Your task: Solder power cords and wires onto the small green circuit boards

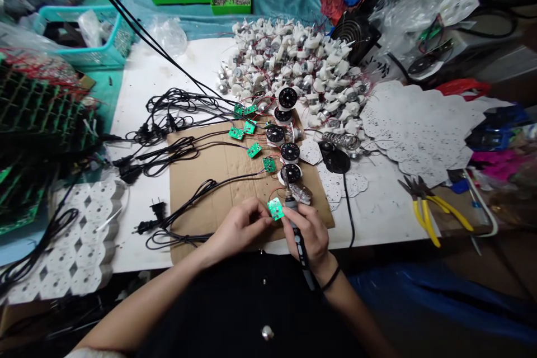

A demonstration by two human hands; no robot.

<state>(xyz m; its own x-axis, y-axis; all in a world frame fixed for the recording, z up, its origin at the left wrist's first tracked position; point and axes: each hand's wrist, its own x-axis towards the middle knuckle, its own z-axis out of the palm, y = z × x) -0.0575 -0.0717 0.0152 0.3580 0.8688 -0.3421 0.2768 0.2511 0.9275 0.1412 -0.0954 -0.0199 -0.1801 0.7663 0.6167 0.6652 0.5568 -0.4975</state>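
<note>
The board (275,208) lay between our hands, over the cardboard (205,168). Our right hand (309,231) was clamped round the iron (300,250), its tip near a disc (294,172). Our left hand (246,221) had thumb and finger together beside the board, perhaps on a wire.

Left forearm (155,297) bare, slanting inward from the lower left; left hand (243,225) with its back upward, fingers curled, thumb close to the forefinger. Right forearm (349,303) bare, angled in from the lower right; right hand (310,236) closed, pen-fashion — hands near, but apart.
</note>
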